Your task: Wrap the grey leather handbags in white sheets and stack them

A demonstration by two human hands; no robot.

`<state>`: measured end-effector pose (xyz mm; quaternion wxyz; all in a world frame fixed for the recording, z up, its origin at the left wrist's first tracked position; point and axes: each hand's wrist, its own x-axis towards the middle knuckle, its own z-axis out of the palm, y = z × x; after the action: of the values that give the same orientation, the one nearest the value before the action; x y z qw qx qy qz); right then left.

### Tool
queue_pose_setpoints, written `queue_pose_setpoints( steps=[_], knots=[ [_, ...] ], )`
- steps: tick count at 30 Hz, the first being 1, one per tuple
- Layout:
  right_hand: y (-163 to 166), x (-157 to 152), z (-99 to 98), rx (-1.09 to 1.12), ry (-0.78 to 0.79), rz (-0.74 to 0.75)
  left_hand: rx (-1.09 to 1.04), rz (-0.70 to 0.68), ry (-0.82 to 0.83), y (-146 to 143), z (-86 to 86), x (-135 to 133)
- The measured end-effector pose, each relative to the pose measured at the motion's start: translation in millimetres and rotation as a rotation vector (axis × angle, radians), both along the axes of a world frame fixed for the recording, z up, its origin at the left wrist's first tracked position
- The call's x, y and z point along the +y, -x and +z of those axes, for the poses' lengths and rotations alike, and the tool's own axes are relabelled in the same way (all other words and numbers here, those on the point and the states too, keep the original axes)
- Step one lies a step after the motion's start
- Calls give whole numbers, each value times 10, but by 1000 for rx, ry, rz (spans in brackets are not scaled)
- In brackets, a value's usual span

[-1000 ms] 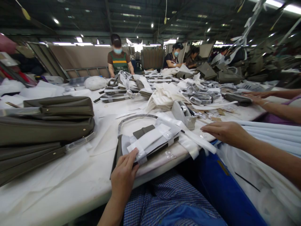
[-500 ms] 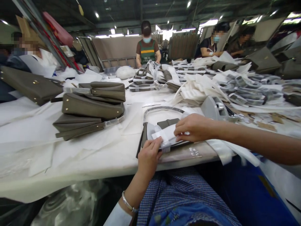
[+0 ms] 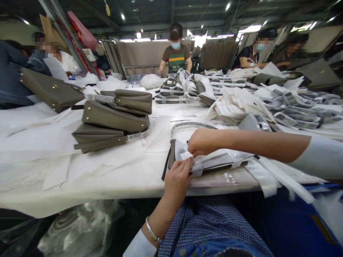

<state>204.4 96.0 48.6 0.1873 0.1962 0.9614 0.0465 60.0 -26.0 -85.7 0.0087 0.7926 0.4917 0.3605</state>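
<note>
Partly, both hands (image 3: 202, 142) hide the wrapped bag (image 3: 218, 160).

White table (image 3: 107, 185): olive bags (image 3: 115, 119) stacked left; part-wrapped bag (image 3: 218, 159) near front edge; white sheets (image 3: 232, 103) heaped right.

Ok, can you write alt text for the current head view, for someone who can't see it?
A left hand and a right hand are close together at the left end of a part-wrapped bag on a white table. More bags are piled to the left, and a masked person stands across the table.
</note>
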Motion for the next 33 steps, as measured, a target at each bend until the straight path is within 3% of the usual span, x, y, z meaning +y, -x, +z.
queue_pose_setpoints(
  steps=[4,13,18,23,33],
  knots=[
    [151,105,-49,-137,-3,68,-9,-4,-30,-2,-19,13],
    [345,100,-61,-225,-24,79,-36,39,-69,-6,-82,-22],
    [335,138,-35,-205,20,79,-80,-73,-161,23,-158,4],
    [378,297,-77,-130,43,48,-85,-84,-236,32,-200,-5],
    [297,805,-409,99,259,-76,-84,-69,-236,7,-193,-13]
  ],
)
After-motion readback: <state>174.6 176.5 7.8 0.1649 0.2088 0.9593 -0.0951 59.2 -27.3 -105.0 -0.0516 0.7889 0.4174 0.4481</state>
